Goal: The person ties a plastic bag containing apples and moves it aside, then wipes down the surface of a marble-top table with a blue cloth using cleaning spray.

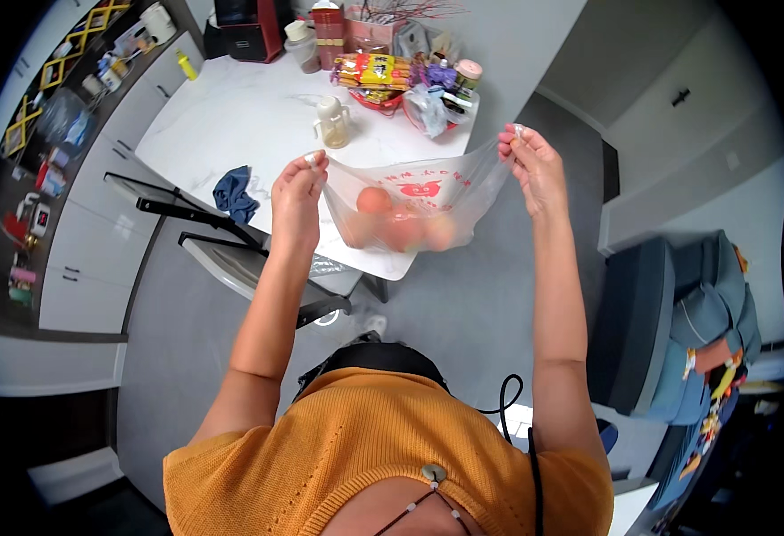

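Note:
Stretched between my two hands is a thin translucent plastic bag [468, 210] with red print. Several round orange fruits [374, 201] sag in its bottom; their exact kind is hard to tell through the film. My left hand [299, 201] pinches one upper corner of the bag, and my right hand [535, 170] pinches the other, a little higher and well to the right. The bag hangs at the near right corner of a white marble-look table [222, 107], partly in front of its edge.
On the table stand a two-handled bottle [331, 122], a dark blue cloth [236, 194] and a red basket [390, 103] heaped with snack packages [372, 70]. A folding chair [222, 259] is at the near left side. A blue-grey sofa [633, 322] lies to the right, cabinets [97, 205] to the left.

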### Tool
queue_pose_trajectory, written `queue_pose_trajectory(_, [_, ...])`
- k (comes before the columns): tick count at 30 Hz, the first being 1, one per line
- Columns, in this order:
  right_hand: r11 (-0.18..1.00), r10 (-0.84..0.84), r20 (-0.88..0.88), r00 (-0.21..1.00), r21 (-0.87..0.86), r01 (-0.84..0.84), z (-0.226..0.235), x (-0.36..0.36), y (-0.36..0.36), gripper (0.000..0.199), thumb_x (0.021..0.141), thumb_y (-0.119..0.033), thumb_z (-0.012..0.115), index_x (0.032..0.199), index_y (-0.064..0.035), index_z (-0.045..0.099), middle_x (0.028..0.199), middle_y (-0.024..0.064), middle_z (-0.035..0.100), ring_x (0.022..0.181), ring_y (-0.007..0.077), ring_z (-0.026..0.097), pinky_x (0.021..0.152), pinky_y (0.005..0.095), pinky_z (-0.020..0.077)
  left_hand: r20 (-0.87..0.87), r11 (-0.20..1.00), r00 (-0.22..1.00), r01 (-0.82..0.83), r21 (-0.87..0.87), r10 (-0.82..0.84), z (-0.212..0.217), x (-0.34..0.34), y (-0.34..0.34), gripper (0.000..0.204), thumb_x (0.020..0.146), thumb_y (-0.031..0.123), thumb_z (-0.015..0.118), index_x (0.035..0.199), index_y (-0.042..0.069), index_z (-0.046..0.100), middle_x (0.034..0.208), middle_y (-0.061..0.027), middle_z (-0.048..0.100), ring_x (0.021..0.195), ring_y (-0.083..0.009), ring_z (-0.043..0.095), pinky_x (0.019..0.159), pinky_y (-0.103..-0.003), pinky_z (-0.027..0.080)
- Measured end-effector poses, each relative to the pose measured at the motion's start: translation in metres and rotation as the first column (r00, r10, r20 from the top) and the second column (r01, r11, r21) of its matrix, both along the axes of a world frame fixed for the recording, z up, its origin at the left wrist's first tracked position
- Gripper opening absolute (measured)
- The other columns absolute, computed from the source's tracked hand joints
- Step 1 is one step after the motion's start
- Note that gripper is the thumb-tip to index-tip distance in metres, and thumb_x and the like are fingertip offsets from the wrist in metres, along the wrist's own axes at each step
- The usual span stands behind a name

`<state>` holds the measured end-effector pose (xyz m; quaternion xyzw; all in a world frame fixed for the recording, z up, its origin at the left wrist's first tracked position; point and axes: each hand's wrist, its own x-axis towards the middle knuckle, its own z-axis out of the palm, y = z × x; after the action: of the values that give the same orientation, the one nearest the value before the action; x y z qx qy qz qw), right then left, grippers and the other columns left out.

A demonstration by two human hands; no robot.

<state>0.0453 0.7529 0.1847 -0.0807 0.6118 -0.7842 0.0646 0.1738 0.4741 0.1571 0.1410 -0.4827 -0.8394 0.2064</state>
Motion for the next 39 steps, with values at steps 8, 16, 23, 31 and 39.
queue_pose_trajectory(8, [0.943, 0.326, -0.061, 0.943, 0.083, -0.321, 0.0, -0.065, -0.041, 0.023, 0.085, -0.01, 0.055, 0.106, -0.0007, 0.058, 0.094, 0.0066, 0.063, 0.075, 0.0079, 0.055, 0.072, 0.0219, 0.0466, -0.045, 0.972, 0.997, -0.064, -0.227, 0.055, 0.0, -0.018, 0.045, 0.035, 0.078, 0.0, 0.046, 0.112, -0.006, 0.052, 0.111, -0.0118, 0.055, 0.107, -0.0182, 0.05, 0.097, -0.03, 0.033])
queue_pose_trajectory(16, [0.813, 0.543, -0.028, 0.839, 0.268, -0.517, 0.02, -0.131, -0.095, 0.024, 0.084, -0.011, 0.054, 0.105, -0.0012, 0.06, 0.087, 0.0035, 0.064, 0.064, 0.0022, 0.049, 0.056, 0.0161, 0.0387, 0.002, 0.985, 0.997, -0.071, -0.156, 0.072, 0.0, -0.046, 0.043, 0.034, 0.08, -0.002, 0.047, 0.113, -0.004, 0.053, 0.114, -0.0093, 0.055, 0.102, -0.0145, 0.05, 0.091, -0.027, 0.036])
queue_pose_trajectory(23, [0.726, 0.651, -0.001, 0.759, 0.295, -0.622, 0.024, -0.193, -0.123, 0.023, 0.084, -0.011, 0.053, 0.104, -0.0005, 0.06, 0.083, 0.003, 0.062, 0.063, 0.0023, 0.047, 0.057, 0.0156, 0.0385, -0.016, 0.979, 0.994, -0.106, -0.174, 0.105, -0.009, -0.075, 0.047, 0.033, 0.08, -0.003, 0.048, 0.113, -0.003, 0.052, 0.116, -0.0086, 0.05, 0.096, -0.0137, 0.049, 0.089, -0.027, 0.037])
queue_pose_trajectory(31, [0.556, 0.815, 0.077, 0.575, 0.177, -0.812, 0.015, -0.247, -0.153, 0.026, 0.084, -0.01, 0.051, 0.106, 0.0014, 0.057, 0.086, 0.0034, 0.06, 0.068, 0.0033, 0.048, 0.065, 0.0172, 0.0393, -0.005, 0.915, 0.947, -0.311, -0.258, 0.32, -0.008, -0.124, 0.057, 0.032, 0.081, -0.006, 0.046, 0.113, -0.004, 0.053, 0.118, -0.0103, 0.049, 0.097, -0.0151, 0.05, 0.086, -0.027, 0.04])
queue_pose_trajectory(39, [0.312, 0.942, 0.109, 0.317, 0.062, -0.948, -0.002, -0.286, -0.153, 0.027, 0.085, -0.009, 0.051, 0.109, 0.0033, 0.055, 0.086, 0.0053, 0.06, 0.072, 0.0083, 0.051, 0.07, 0.0211, 0.0423, 0.144, 0.791, 0.789, -0.55, -0.269, 0.598, -0.014, -0.142, 0.086, 0.032, 0.077, -0.006, 0.047, 0.107, -0.006, 0.056, 0.117, -0.0117, 0.051, 0.098, -0.0154, 0.051, 0.083, -0.028, 0.042])
